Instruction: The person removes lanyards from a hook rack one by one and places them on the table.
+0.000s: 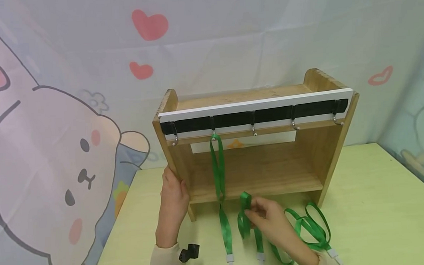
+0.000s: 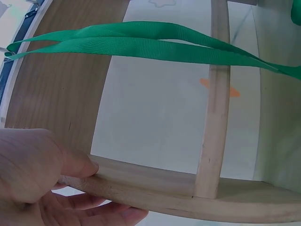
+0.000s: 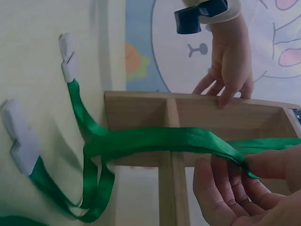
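Shelf (image 1: 264,170) on table (image 1: 374,204) | hanging lanyard (image 1: 219,176) on second hook (image 1: 213,125) from left | loose lanyard (image 1: 319,245) right of right hand (image 1: 274,222)

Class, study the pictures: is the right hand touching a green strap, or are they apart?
Touching. The right wrist view shows the right hand pinching a green strap between thumb and fingers.

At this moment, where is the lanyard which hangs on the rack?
In the head view, the lanyard is near the middle, on the second hook from the left, between the left hand and right hand.

Cloth lanyard (image 3: 155,139) (softly glossy), wooden rack (image 1: 260,168)
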The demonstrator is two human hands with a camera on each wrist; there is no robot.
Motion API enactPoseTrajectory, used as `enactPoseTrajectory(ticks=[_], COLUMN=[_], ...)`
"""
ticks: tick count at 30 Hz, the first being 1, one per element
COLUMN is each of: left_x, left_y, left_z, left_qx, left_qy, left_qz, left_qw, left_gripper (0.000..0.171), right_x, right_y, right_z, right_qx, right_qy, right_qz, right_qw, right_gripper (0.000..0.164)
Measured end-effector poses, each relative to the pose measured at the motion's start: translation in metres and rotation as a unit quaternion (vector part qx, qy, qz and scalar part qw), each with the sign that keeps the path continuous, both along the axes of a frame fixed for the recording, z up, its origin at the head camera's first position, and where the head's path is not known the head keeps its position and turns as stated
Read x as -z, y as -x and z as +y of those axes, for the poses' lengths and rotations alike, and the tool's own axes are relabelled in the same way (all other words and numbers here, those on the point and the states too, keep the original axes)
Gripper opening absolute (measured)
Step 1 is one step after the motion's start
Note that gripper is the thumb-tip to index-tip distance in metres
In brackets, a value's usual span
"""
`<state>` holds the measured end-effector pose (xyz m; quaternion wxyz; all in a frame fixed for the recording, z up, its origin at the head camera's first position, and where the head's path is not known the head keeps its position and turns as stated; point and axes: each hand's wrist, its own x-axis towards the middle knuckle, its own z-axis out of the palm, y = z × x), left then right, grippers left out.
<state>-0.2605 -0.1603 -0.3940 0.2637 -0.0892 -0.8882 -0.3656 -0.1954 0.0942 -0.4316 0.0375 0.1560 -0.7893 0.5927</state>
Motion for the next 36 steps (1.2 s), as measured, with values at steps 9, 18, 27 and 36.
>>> enactPoseTrajectory(ticks=[9, 18, 27, 36], left_x=[0.0, 0.0, 0.001, 0.001], left_y=[-0.001, -0.001, -0.001, -0.001], left_z=[-0.002, -0.001, -0.001, -0.002], left_qx=[0.002, 0.004, 0.003, 0.003], left_qy=[0.0, 0.0, 0.006, 0.01], left_qz=[0.004, 0.002, 0.003, 0.024], left_qw=[1.0, 1.0, 1.0, 0.9997], left_gripper=[0.051, 0.051, 0.051, 0.053], right_x=[0.022, 0.047, 0.06, 0.062], right_y=[0.011, 0.019, 0.021, 0.024], right_z=[0.008, 0.01, 0.008, 0.008], right_qx=[0.004, 0.004, 0.034, 0.028], right_qy=[-0.069, -0.135, -0.157, -0.165], right_qz=[-0.009, 0.001, -0.034, -0.013], right_qw=[0.998, 0.991, 0.986, 0.986], right_gripper=[0.012, 0.013, 0.012, 0.011])
